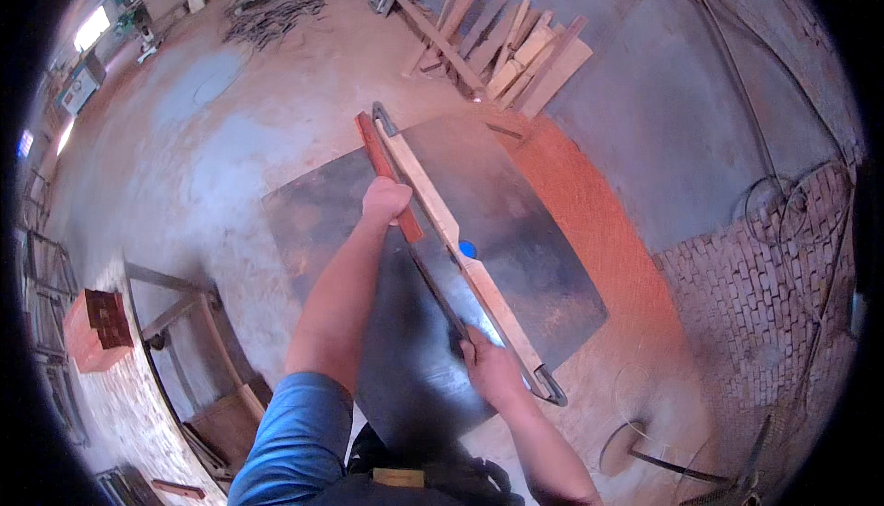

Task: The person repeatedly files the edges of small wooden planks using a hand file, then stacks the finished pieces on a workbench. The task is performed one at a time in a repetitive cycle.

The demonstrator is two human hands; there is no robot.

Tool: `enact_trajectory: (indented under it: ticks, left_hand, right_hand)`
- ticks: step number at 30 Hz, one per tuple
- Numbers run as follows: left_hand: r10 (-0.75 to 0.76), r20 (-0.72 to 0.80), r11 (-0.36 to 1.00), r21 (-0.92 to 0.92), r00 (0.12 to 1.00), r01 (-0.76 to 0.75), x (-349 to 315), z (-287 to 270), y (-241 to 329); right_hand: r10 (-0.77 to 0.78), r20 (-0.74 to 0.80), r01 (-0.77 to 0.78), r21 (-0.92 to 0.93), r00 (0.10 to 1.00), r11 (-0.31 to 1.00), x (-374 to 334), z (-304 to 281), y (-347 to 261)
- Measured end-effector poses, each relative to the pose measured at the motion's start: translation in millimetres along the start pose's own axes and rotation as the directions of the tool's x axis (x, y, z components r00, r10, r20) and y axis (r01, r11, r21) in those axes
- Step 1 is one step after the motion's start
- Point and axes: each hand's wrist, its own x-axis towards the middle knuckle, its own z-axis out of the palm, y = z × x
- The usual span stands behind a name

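Note:
A long pale wooden bar (426,184) with dark bent metal ends and a blue round piece (468,250) at its middle lies slantwise over a dark, flat sheet-like surface (396,359). My left hand (387,200) is closed round a reddish-brown wooden strip (375,149), just left of the bar's far half. Close to the bar's near end, my right hand (493,372) is closed on a thin dark rod (433,287) that runs alongside it. The rod's far part passes by the reddish strip; whether they touch, I cannot tell.
Wooden boards (539,64) lean against the grey wall beyond the dark surface. Orange-red powder (589,207) covers the floor to its right. At left stands a workbench (138,395) with a red box (99,331). Scrap sticks (276,0) are heaped far off.

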Motion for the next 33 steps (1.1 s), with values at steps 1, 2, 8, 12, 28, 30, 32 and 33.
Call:
enact_trajectory:
  ticks: [1,2,8,12,28,30,32,33]
  left_hand:
    - [-0.013,0.008,0.995,-0.097,1.0,0.013,-7,-2,-9]
    - [0.036,0.104,0.948,-0.319,0.994,0.0,-18,-5,-23]
    - [0.338,0.129,0.545,-0.834,0.932,-0.082,-187,-44,-97]
    - [0.153,-0.052,0.537,-0.834,0.987,-0.127,-279,-58,-182]
    - [-0.635,-0.77,0.767,-0.638,0.063,-0.065,-525,-228,-466]
    - [-0.66,-0.738,0.744,-0.668,-0.141,0.009,-545,-249,-543]
    - [-0.583,-0.753,0.724,-0.652,-0.305,0.224,-560,-274,-588]
    - [-0.516,-0.773,0.661,-0.634,-0.37,0.402,-570,-285,-597]
  right_hand:
    - [-0.005,0.006,0.005,-0.005,1.0,1.0,-15,10,14]
    - [0.021,0.004,-0.022,0.017,1.0,1.0,-32,23,31]
    - [0.028,-0.047,-0.022,0.122,0.998,0.992,-102,62,107]
    - [-0.199,-0.165,0.21,0.058,0.966,0.976,-103,84,149]
    - [-0.352,0.052,0.339,0.166,0.935,0.926,-106,103,75]
    - [-0.322,0.18,0.291,0.182,0.929,0.939,-117,110,0]
    - [-0.484,0.152,0.48,0.067,0.862,0.875,-131,130,-58]
    - [-0.443,0.189,0.44,0.062,0.876,0.896,-125,140,-70]
